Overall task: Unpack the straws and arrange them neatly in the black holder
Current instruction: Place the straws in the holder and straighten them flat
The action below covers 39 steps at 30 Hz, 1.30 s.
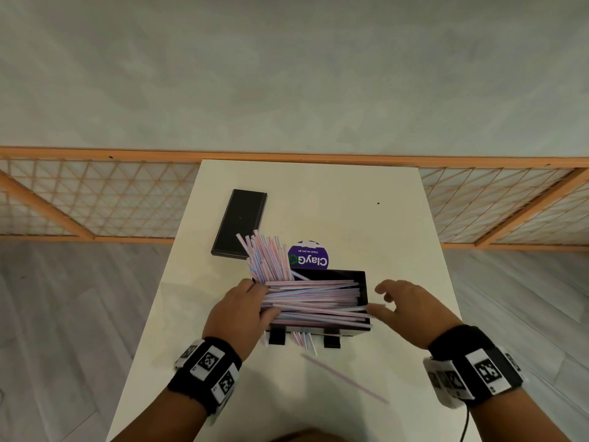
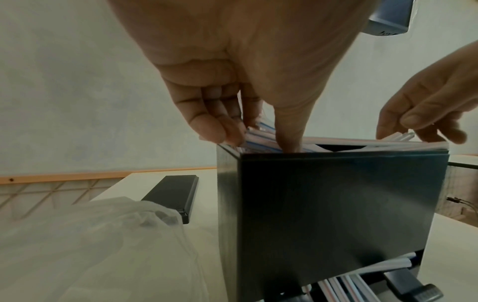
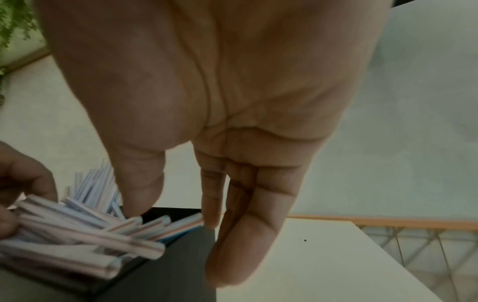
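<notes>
**Squaring the straw pile in the holder**

Nearest me, low and right of centre in the head view, one stray straw [image 1: 345,378] lies alone on the desk [image 1: 398,250]; I judge it should wait until the main pile is settled.

Above it, a few straw ends [image 1: 304,341] poke out of the slot at the holder's foot. I would not push down hard on the pile, or more may slide out there.

At mid-frame the black holder [image 1: 361,277] is heaped with straws [image 1: 314,301] lying left to right. My left hand [image 1: 237,309] sits at their left ends, fingers [image 2: 220,124] pressed together and curled against the bundle, thumb down into it. My right hand [image 1: 411,311] is at the right ends, fingers [image 3: 248,235] straight and close together, thumb apart, just touching the tips; it grips nothing.

To do this well, I would use the left hand as a stop and tap the right ends inward with flat fingers, so both ends come flush inside the walls. Some tips overhang the right rim, and these need nudging first.

Further up, a fan of straws [image 1: 269,258] stands tilted at the holder's upper left corner; I would lay those down parallel next. Beyond lie a purple round label [image 1: 310,255] and a flat black lid [image 1: 240,223], both well out of the way.
</notes>
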Each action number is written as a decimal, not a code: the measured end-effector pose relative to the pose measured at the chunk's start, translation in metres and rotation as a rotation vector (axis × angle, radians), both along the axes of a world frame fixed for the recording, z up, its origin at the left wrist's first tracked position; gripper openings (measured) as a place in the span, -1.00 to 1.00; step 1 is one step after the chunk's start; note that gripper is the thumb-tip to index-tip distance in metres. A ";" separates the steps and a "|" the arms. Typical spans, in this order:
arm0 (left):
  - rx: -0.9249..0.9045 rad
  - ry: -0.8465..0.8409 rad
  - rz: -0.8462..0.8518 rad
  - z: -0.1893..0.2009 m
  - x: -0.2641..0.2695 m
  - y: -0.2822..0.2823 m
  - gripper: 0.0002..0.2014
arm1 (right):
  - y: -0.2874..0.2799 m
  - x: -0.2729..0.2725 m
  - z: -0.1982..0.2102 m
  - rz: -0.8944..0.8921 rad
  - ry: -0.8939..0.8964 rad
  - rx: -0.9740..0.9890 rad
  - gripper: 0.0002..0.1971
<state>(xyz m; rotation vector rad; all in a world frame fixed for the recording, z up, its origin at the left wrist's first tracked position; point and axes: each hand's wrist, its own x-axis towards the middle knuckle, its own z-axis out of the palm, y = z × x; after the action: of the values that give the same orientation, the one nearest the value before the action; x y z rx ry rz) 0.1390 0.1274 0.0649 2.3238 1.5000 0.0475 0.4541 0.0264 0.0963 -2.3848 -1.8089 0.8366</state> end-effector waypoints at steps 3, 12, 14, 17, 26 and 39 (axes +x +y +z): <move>-0.014 -0.009 0.004 0.003 0.001 0.001 -0.67 | -0.005 -0.008 0.000 0.015 0.080 -0.063 -0.37; -0.032 -0.032 -0.039 0.004 0.002 0.001 -0.57 | 0.006 -0.032 -0.011 -0.001 -0.050 -0.024 -0.87; -0.023 -0.033 -0.037 0.004 0.000 0.000 -0.59 | 0.010 -0.036 -0.011 -0.012 -0.038 0.013 -0.84; -0.012 -0.040 -0.042 0.002 0.000 0.000 -0.59 | 0.018 -0.043 -0.013 0.022 -0.038 0.039 -0.87; 0.046 -0.014 -0.095 0.005 0.000 0.002 -0.55 | 0.027 -0.063 -0.020 0.144 0.037 0.102 -0.72; 0.070 -0.077 0.109 0.006 -0.022 -0.005 -0.57 | 0.025 -0.069 -0.032 0.326 -0.052 0.132 -0.79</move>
<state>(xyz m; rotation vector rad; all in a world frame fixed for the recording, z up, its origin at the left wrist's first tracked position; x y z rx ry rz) 0.1174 0.1227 0.0709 2.2640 1.6094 0.2189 0.3846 0.0519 0.0641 -2.0837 -2.2349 0.6551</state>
